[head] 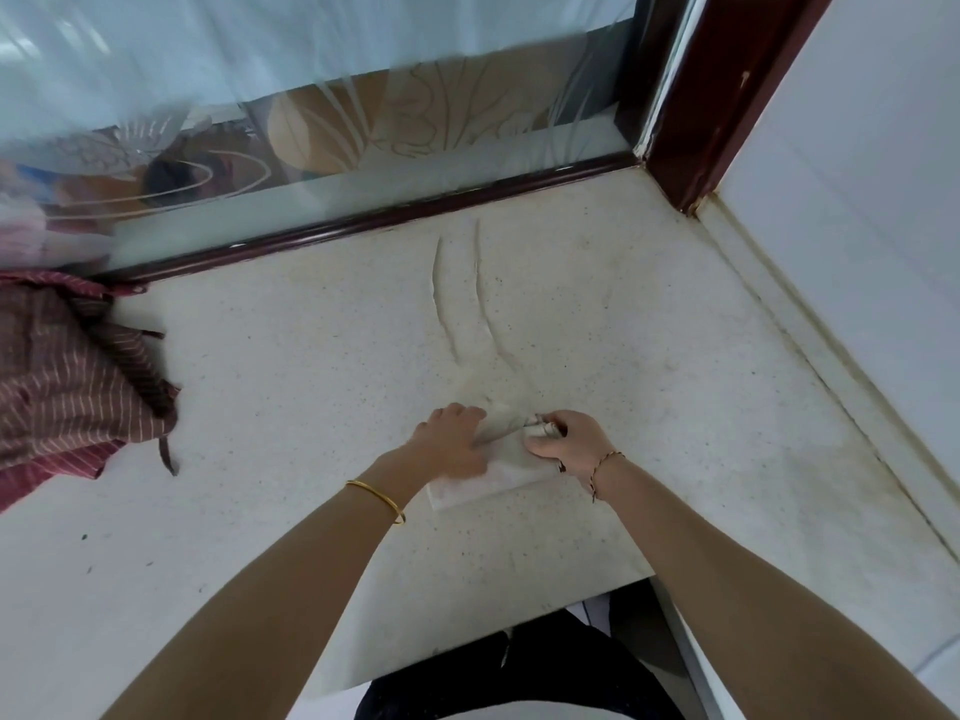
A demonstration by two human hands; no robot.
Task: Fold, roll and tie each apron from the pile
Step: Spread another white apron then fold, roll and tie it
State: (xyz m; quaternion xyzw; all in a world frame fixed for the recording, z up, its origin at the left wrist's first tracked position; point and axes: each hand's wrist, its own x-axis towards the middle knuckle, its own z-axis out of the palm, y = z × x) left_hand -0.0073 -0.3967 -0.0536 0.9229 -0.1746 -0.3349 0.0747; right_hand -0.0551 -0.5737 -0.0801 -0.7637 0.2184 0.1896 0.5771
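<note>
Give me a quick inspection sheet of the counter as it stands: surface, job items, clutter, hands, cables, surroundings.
Surface: pale speckled counter, stained toward the right edge; small dark flecks at lower left.
Job's things: white apron, folded small, under both hands; its two ties trail away toward the window. Striped maroon apron pile at the left edge, partly out of frame.
Clutter: nothing seen.
Hands: left hand presses on the white apron, fingers hidden; right hand pinches the bunched fabric at its top.
Cables: nothing seen.
Surroundings: frosted patterned glass window with dark wooden frame behind; white wall on the right.
</note>
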